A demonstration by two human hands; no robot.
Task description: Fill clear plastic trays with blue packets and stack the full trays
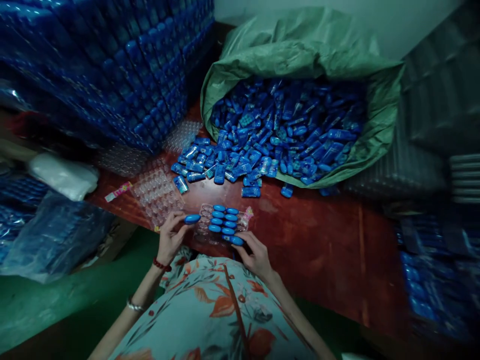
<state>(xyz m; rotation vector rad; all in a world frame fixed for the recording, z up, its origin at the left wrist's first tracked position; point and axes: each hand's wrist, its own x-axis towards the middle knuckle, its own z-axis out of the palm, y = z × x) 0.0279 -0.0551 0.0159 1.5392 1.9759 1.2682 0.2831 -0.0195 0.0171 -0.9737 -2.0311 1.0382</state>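
Note:
Between my hands a clear plastic tray (204, 234) lies at the table's near edge, with several small blue bottles (216, 221) set in two columns in it. My left hand (173, 234) pinches one blue bottle (192, 219) just left of the tray. At the tray's lower right, my right hand (255, 252) has its fingers closed on another blue bottle (235, 240). A pink printed strip (247, 215) shows at the tray's right side. Loose blue bottles (219, 173) are heaped beyond the tray.
A large green sack (382, 115) lies open at the back, spilling blue bottles onto the red-brown table (318, 235). Empty clear trays (155, 190) and a pink strip (119, 191) lie left. Packed blue stacks (142, 65) rise at the back left; grey stacks (423, 115) stand right.

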